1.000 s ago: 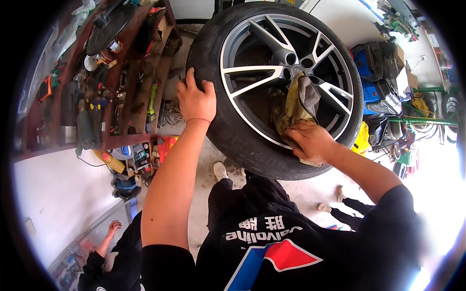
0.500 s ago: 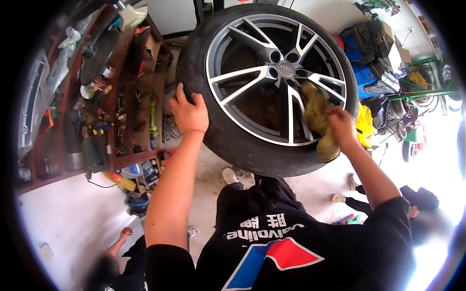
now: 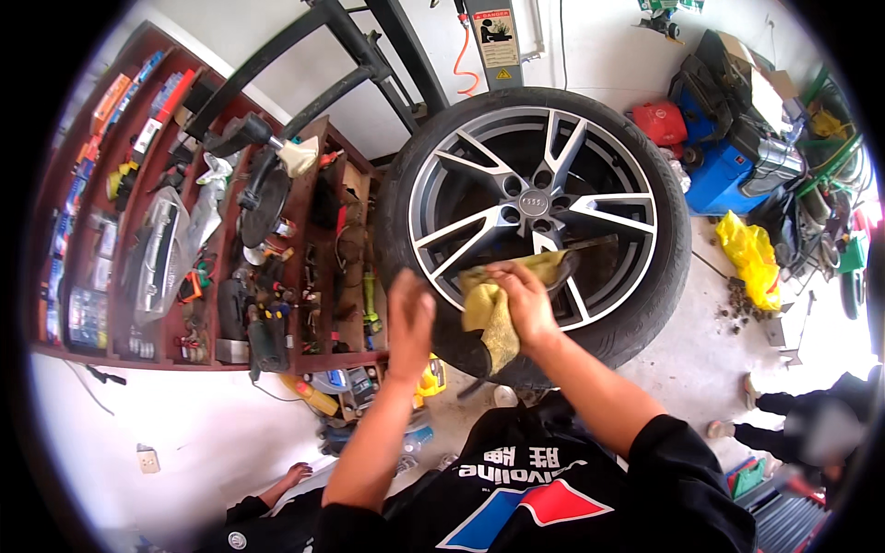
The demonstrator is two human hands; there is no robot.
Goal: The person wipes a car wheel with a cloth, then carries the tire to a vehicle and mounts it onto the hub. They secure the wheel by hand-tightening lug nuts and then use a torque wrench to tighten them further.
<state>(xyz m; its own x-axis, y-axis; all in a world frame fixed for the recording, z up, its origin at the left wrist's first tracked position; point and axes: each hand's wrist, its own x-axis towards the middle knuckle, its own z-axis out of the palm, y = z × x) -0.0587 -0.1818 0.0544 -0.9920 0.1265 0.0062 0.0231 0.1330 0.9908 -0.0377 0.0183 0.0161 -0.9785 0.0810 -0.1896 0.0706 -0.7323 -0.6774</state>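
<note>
A large wheel with a black tyre (image 3: pixel 645 304) and a grey and silver spoked alloy rim (image 3: pixel 599 207) lies face up before me. My right hand (image 3: pixel 525 300) grips a dirty yellow cloth (image 3: pixel 489 323) over the lower part of the rim, with the cloth hanging down across the tyre. My left hand (image 3: pixel 410 323) is raised by the lower left edge of the tyre, beside the cloth; its fingers are blurred, and I cannot tell whether it touches the tyre.
A wooden tool rack (image 3: pixel 129 343) stands on the left, with a black metal machine (image 3: pixel 341 51) behind it. Blue bins (image 3: pixel 710 184) and a yellow bag (image 3: pixel 747 249) are at the right. Other people (image 3: pixel 793 415) (image 3: pixel 277 507) are at the lower right and lower left.
My view has shifted, showing more wall and rack. My left hand has come off the tyre's left side and moved inward. My right hand and cloth have moved left across the rim's lower part.
</note>
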